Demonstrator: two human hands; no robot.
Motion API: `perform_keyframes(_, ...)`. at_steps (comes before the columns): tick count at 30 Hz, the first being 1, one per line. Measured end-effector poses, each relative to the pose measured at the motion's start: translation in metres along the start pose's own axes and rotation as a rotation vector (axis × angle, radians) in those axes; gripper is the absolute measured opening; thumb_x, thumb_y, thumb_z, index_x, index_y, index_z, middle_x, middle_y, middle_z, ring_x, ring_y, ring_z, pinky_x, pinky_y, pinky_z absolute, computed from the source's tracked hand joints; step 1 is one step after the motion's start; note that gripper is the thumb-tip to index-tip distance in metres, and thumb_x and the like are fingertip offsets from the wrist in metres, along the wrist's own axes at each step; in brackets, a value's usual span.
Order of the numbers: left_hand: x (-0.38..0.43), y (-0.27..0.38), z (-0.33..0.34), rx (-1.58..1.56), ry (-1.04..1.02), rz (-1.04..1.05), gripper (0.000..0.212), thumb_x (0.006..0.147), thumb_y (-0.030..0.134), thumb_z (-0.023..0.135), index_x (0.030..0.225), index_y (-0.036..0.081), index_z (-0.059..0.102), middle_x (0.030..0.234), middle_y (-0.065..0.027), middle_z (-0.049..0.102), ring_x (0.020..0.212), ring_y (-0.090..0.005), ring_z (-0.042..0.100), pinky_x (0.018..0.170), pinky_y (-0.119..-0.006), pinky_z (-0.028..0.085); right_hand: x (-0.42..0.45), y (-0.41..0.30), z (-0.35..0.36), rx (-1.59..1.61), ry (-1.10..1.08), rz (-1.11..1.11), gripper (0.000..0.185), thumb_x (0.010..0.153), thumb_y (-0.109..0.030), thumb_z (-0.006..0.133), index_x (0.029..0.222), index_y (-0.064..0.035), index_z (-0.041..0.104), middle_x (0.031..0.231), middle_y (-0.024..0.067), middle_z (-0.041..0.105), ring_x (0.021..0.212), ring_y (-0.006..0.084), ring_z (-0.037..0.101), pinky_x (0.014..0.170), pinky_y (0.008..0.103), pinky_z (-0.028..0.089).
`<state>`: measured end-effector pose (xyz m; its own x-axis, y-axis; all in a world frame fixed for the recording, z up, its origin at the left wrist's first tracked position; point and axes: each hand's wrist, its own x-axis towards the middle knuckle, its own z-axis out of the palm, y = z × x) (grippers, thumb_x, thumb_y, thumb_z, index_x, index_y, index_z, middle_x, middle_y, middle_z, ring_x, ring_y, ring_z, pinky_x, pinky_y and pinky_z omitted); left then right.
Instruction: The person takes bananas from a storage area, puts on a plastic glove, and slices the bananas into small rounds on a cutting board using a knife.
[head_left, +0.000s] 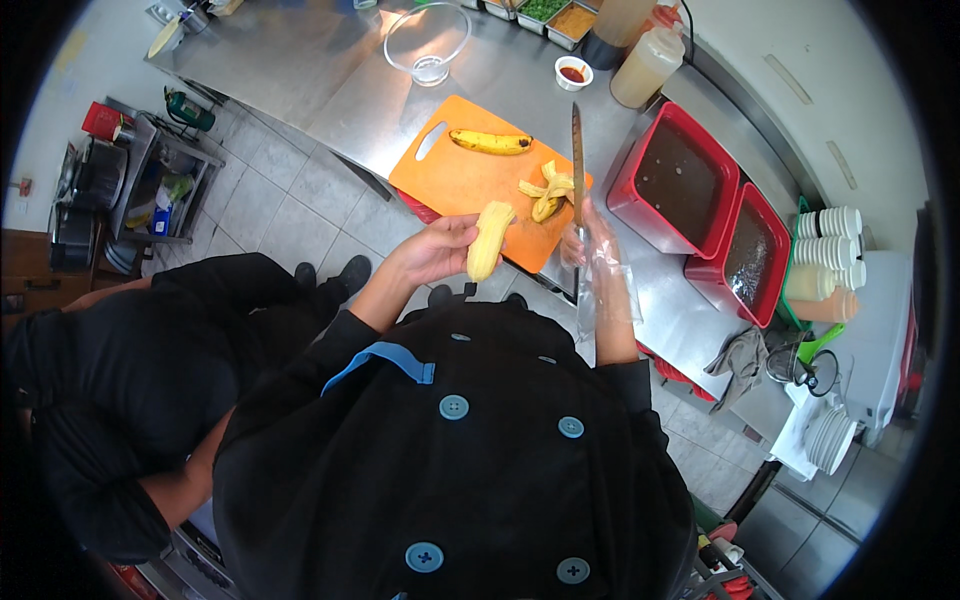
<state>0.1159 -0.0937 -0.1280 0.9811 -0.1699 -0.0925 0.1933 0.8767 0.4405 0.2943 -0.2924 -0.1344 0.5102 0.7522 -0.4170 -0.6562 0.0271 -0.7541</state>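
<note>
In my left hand (450, 249) is a peeled banana (490, 238), held upright near the front edge of an orange cutting board (472, 178). My right hand (590, 234), in a clear plastic glove, grips a long knife (577, 154) whose blade points away from me over the board's right side. Just left of the blade, a banana peel (548, 193) lies spread on the board. An unpeeled banana (491, 142) with dark spots rests across the board's far part.
Beyond the board stand a clear bowl (428, 45) and a white sauce cup (574, 73). Squeeze bottles (646, 67) are behind the cup. To the right are red-rimmed tubs of dark liquid (679, 176) and stacked white cups (829, 236). A person in black (135, 360) is close on my left.
</note>
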Motion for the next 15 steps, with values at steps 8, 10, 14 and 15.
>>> perform_keyframes(8, 0.014, 0.001, -0.002, 0.130, 0.374, 0.123, 0.047, 0.091, 0.028, 0.058, 0.124, -0.002, 0.045, 0.114, -0.0119, 0.058, 0.102, -0.0187, 0.060, 0.088, -0.031, 0.051, -0.040, -0.010, 0.051, -0.868, 0.166, -0.441, 0.063, 0.093, -0.040, 0.052, 0.142, -0.0056, 0.030, 0.067, 0.0012, 0.059, 0.053, 0.0153, 0.051, 0.055, 0.0335, 0.042)
perform_keyframes(10, 0.020, -0.001, 0.001, 0.058, 0.424, 0.131, 0.038, 0.090, 0.028, 0.061, 0.117, 0.002, 0.053, 0.107, -0.0060, 0.062, 0.095, -0.0147, 0.062, 0.084, -0.030, 0.052, -0.062, -0.019, 0.072, -1.069, 0.008, -0.423, 0.062, 0.092, -0.037, 0.053, 0.143, -0.0095, 0.029, 0.068, 0.0085, 0.062, 0.054, 0.0252, 0.057, 0.058, 0.0397, 0.045)
perform_keyframes(14, 0.030, -0.008, 0.003, -0.033, 0.477, 0.176, 0.034, 0.089, 0.026, 0.062, 0.113, 0.003, 0.054, 0.102, -0.0052, 0.062, 0.090, -0.0141, 0.062, 0.076, -0.026, 0.054, -0.074, -0.021, 0.091, -1.365, -0.099, -0.359, 0.061, 0.090, -0.033, 0.053, 0.143, -0.0128, 0.030, 0.068, 0.0204, 0.060, 0.060, 0.0382, 0.058, 0.059, 0.0455, 0.045)
perform_keyframes(15, 0.030, -0.009, 0.005, -0.030, 0.490, 0.178, 0.034, 0.089, 0.026, 0.062, 0.113, 0.003, 0.054, 0.102, -0.0050, 0.062, 0.090, -0.0139, 0.062, 0.076, -0.026, 0.055, -0.072, -0.017, 0.089, -1.364, -0.095, -0.376, 0.061, 0.090, -0.033, 0.054, 0.142, -0.0127, 0.031, 0.068, 0.0225, 0.059, 0.061, 0.0405, 0.058, 0.060, 0.0469, 0.045)
